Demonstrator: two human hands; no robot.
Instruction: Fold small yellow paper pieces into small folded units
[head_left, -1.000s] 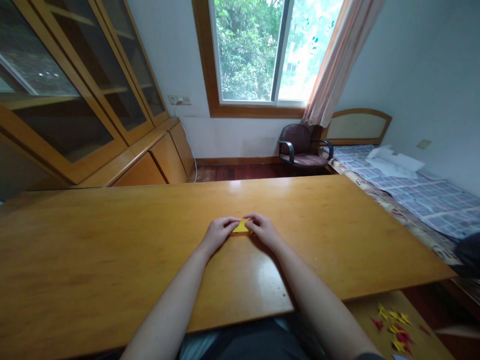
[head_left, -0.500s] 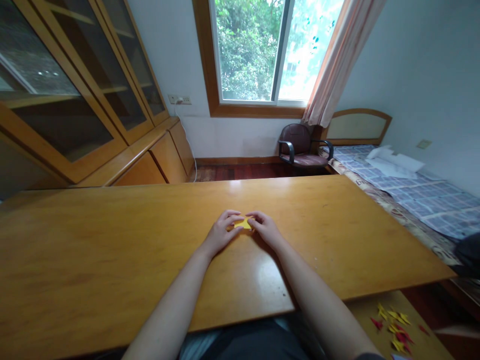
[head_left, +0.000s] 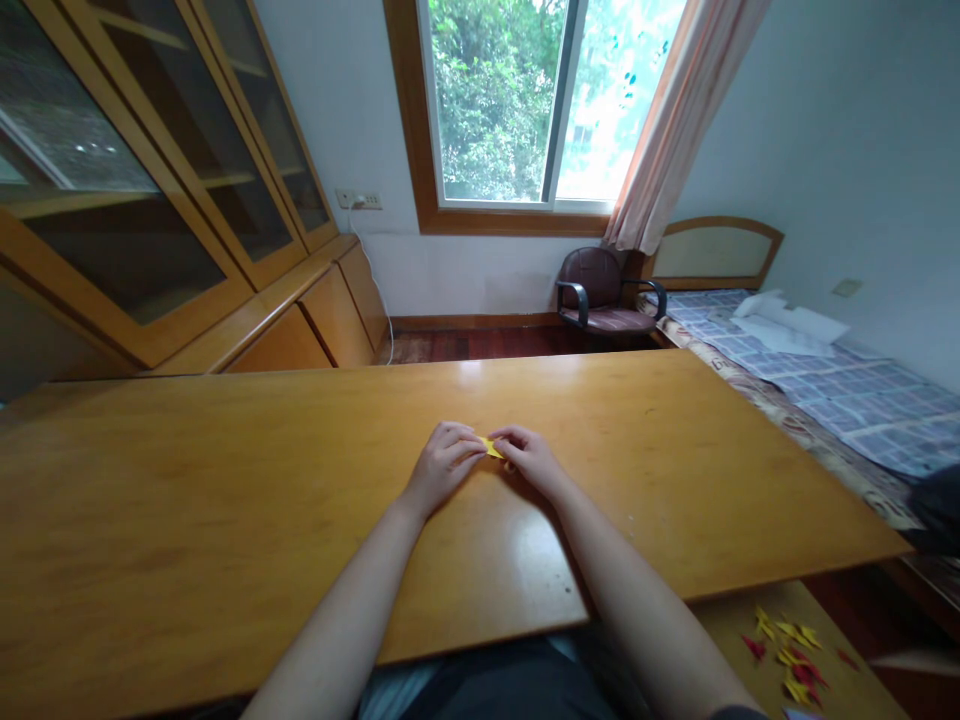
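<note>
A small piece of yellow paper [head_left: 491,448] is held just above or on the wooden table [head_left: 225,480], near its middle. My left hand [head_left: 448,458] pinches the paper's left end, thumb and fingers pressed together. On the other end, my right hand [head_left: 527,453] has its fingers closed over the paper. Much of the sheet is covered by my fingers, so its folds are hard to make out.
At the lower right, a lower surface [head_left: 727,625] holds several yellow folded paper pieces [head_left: 791,632] and red ones [head_left: 806,675]. Beyond the table stand an office chair [head_left: 600,295], a bed [head_left: 847,390] and a glass-fronted cabinet [head_left: 292,310].
My left thumb and fingers have closed together on the paper's left end, covering more of it. The paper looks slightly turned. My right hand has barely moved.
</note>
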